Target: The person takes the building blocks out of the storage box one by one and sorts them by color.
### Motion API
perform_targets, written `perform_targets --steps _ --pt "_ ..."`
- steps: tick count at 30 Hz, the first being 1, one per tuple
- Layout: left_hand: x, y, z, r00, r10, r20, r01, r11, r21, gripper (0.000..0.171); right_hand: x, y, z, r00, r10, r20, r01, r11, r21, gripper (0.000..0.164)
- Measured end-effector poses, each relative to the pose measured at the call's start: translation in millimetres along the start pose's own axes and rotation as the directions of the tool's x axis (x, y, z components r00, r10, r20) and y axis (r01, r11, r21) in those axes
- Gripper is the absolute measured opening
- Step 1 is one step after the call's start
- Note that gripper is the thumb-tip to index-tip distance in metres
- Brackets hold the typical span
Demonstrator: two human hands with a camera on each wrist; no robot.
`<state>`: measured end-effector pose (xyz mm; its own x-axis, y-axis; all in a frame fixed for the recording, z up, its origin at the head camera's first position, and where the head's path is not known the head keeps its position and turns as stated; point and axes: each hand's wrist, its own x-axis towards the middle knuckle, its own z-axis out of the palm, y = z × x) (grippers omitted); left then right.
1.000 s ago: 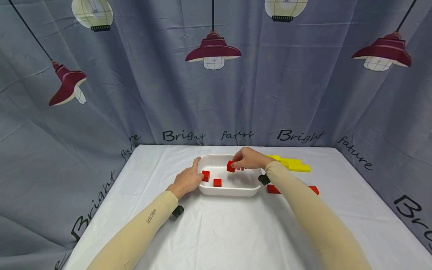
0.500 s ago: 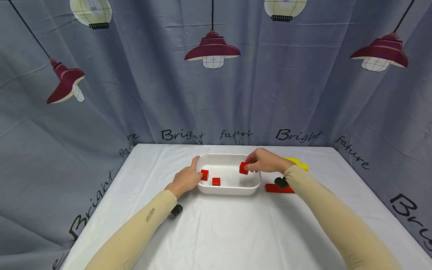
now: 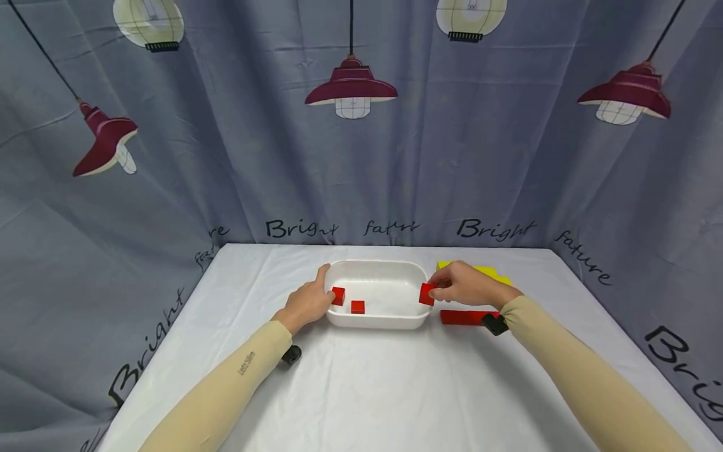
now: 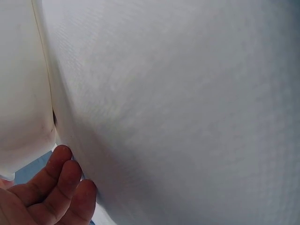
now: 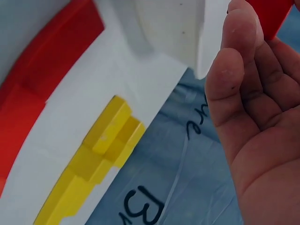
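Note:
A white tray (image 3: pixel 377 323) with rounded corners rests on the table, one red cube (image 3: pixel 358 307) on its floor and another red cube (image 3: pixel 337 296) at its left end. My left hand (image 3: pixel 307 304) grips the tray's left end, thumb over the rim beside that second cube. In the left wrist view, fingertips (image 4: pixel 84 199) curl against the white wall from outside. My right hand (image 3: pixel 465 284) pinches a third red cube (image 3: pixel 427 294) between thumb and fingers at the tray's right rim. That held cube (image 5: pixel 271 16) shows only partly in the right wrist view.
Right of the tray lie red blocks (image 3: pixel 463 317) in a row, partly behind my right wrist. Farther back are yellow blocks (image 3: pixel 490 272), seen end to end and side by side in the right wrist view (image 5: pixel 105 136). A printed curtain (image 3: pixel 361 169) hangs behind the table.
My right hand has moved right with the red cube, from over the tray's middle to its right rim. The left hand stays on the tray's left end.

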<state>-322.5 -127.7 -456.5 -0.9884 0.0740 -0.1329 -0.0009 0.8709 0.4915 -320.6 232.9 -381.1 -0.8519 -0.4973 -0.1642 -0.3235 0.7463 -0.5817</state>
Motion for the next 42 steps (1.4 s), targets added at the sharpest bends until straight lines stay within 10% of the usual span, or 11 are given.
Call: perform_targets --steps 17,42 --pt "-0.4 -2.7 2.7 1.0 -0.006 0.005 0.006 1.0 -0.018 0.074 -42.0 29.4 7.8 1.0 0.017 -0.001 -0.017 0.999 -0.051 0.031" --pt "0.0 -1.4 -0.7 1.0 -0.001 -0.005 0.001 1.0 -0.008 0.073 -46.6 69.4 39.8 0.997 0.06 0.049 -0.062 0.997 0.039 0.039"
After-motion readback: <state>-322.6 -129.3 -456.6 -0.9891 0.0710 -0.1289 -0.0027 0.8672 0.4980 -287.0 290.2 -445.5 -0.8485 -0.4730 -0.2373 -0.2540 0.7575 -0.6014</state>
